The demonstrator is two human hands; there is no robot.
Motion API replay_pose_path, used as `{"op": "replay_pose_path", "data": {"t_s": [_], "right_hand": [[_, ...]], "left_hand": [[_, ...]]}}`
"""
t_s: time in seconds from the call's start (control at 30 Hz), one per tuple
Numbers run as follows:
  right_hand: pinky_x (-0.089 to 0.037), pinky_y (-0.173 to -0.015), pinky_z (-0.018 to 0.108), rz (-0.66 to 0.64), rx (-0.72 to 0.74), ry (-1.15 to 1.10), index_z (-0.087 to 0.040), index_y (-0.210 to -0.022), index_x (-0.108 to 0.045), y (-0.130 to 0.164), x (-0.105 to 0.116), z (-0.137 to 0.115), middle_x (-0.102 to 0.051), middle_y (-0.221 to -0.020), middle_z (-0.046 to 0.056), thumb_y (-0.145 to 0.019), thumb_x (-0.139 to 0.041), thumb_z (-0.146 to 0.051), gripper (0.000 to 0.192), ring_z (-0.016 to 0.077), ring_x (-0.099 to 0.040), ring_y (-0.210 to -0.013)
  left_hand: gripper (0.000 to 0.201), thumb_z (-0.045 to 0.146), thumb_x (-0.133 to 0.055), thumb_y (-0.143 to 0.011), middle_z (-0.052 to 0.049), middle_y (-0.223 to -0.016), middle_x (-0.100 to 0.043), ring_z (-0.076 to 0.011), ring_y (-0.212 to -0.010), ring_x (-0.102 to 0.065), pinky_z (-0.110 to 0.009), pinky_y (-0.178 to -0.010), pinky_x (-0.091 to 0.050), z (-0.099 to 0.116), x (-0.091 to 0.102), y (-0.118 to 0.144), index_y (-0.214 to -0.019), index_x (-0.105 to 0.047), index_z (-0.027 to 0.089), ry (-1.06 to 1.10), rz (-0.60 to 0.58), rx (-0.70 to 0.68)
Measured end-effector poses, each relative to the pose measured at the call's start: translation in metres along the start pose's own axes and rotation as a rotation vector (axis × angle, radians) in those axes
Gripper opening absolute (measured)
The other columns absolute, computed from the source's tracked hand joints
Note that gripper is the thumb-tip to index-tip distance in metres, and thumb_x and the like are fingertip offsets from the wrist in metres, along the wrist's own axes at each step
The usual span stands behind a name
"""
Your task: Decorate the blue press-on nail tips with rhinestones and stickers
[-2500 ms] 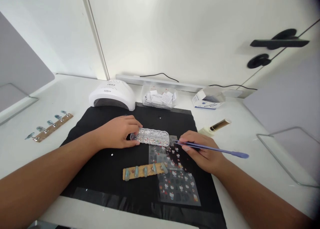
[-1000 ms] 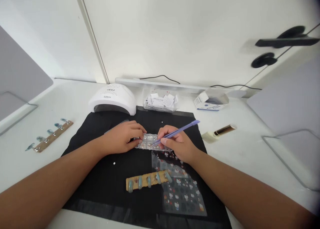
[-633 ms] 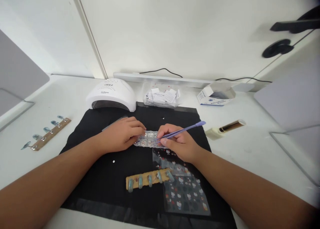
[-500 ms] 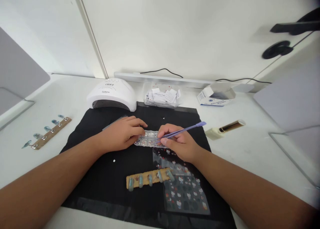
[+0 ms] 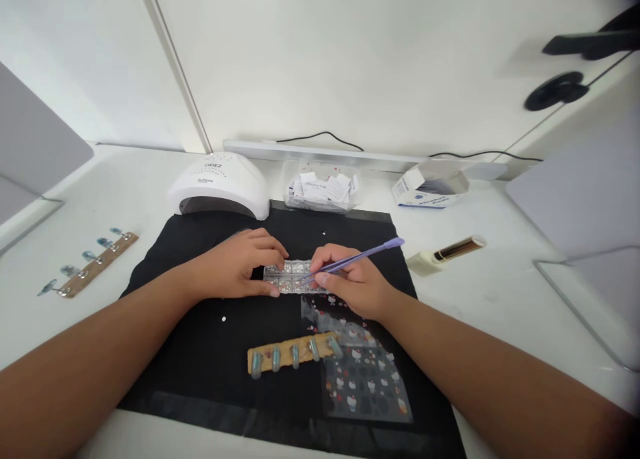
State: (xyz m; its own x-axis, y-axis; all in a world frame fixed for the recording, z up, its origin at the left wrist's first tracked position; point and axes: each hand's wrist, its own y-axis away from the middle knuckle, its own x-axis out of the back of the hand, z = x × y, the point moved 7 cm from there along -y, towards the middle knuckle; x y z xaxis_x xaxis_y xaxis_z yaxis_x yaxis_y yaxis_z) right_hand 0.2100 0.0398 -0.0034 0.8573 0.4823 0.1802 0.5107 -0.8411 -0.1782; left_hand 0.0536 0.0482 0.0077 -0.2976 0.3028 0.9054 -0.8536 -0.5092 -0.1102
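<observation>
A clear compartment case of small rhinestones (image 5: 286,285) lies on the black mat (image 5: 200,352). My left hand (image 5: 240,265) steadies its left end, thumb at the near edge and fingers at the far edge. Purple tweezers (image 5: 370,252) are pinched in my right hand (image 5: 353,282), with their tips down over the case's compartments. Whether the tips hold a stone is too small to tell. Nearer to me lies a wooden strip (image 5: 286,353) bearing several blue-green false nails. Beside it is a clear sticker sheet (image 5: 367,385) with cartoon cat prints.
Behind the mat stand a white nail lamp (image 5: 220,185), a clear tub of paper packets (image 5: 320,191) and an open box (image 5: 430,185). A polish bottle (image 5: 427,262) lies at the right. Another nail strip (image 5: 97,265) is at the left.
My left thumb has moved down to the near edge of the case. The tweezer tips have shifted slightly left over the compartments. The whole view has shifted a little.
</observation>
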Motion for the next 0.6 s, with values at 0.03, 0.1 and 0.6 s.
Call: {"op": "replay_pose_path", "data": {"t_s": [0.03,0.1,0.6], "right_hand": [[-0.041,-0.058,0.024,-0.002,0.0,0.001,-0.018,-0.082,-0.061,0.0,0.0,0.0,-0.059,-0.072,0.0,-0.083,-0.062,-0.029,0.01,0.0118,-0.052,-0.062],[-0.041,-0.057,0.024,-0.009,0.0,0.003,-0.018,-0.083,-0.06,0.0,0.0,0.001,-0.059,-0.07,-0.001,-0.083,-0.062,-0.029,0.011,0.0113,-0.051,-0.06],[-0.04,-0.06,0.024,-0.034,0.035,0.045,-0.018,-0.082,-0.061,-0.001,0.0,0.0,-0.057,-0.071,-0.002,-0.085,-0.06,-0.025,0.008,0.0113,-0.051,-0.063]], "left_hand": [[0.034,0.049,-0.069,-0.085,-0.008,-0.12,-0.064,-0.0244,-0.106,-0.056,-0.039,-0.092,-0.04,0.0,0.0,0.0,-0.101,-0.064,0.02,0.003,-0.002,-0.001],[0.037,0.051,-0.07,-0.083,-0.008,-0.12,-0.063,-0.0247,-0.106,-0.056,-0.04,-0.092,-0.039,0.001,0.0,0.0,-0.101,-0.063,0.02,0.004,-0.005,0.002],[0.026,0.043,-0.058,-0.092,-0.009,-0.124,-0.062,-0.0275,-0.109,-0.054,-0.044,-0.09,-0.043,0.022,-0.005,-0.002,-0.102,-0.062,0.02,-0.24,-0.016,-0.068]]}}
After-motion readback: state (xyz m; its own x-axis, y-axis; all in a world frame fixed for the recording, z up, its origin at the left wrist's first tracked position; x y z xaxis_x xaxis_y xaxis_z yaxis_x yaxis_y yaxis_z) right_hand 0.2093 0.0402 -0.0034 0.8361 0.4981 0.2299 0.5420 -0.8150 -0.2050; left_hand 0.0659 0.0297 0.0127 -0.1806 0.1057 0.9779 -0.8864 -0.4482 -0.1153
